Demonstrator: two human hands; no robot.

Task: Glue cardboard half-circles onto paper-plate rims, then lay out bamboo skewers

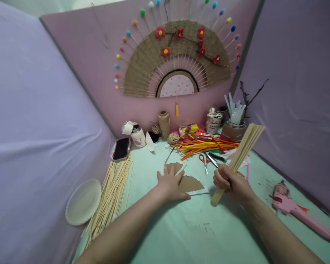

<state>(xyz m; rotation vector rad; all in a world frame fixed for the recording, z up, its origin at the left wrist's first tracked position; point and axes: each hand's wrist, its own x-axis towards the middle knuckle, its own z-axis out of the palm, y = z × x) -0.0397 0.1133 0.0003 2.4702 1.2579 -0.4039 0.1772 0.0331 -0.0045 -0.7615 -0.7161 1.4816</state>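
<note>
My right hand (pixel 231 182) is wrapped round a bundle of thin wooden sticks (pixel 243 150), which leans up to the right with its lower end near the table. My left hand (pixel 170 184) lies with fingers spread over pieces of brown cardboard edged in white. One piece, a half-round of cardboard (pixel 192 184), shows to the right of that hand, and a smaller cardboard piece (pixel 173 168) shows past its fingertips. Part of both is hidden under the hand. Red-handled scissors (pixel 205 161) lie just beyond, between the two hands.
Loose wooden sticks (pixel 112 194) lie at left beside a white plate (pixel 84 201) and a phone (pixel 121 149). Orange and red strips (pixel 200 146), a twine spool (pixel 164 125) and jars stand behind. A pink glue gun (pixel 291 205) lies at right. A woven fan (pixel 143 62) hangs on the back wall.
</note>
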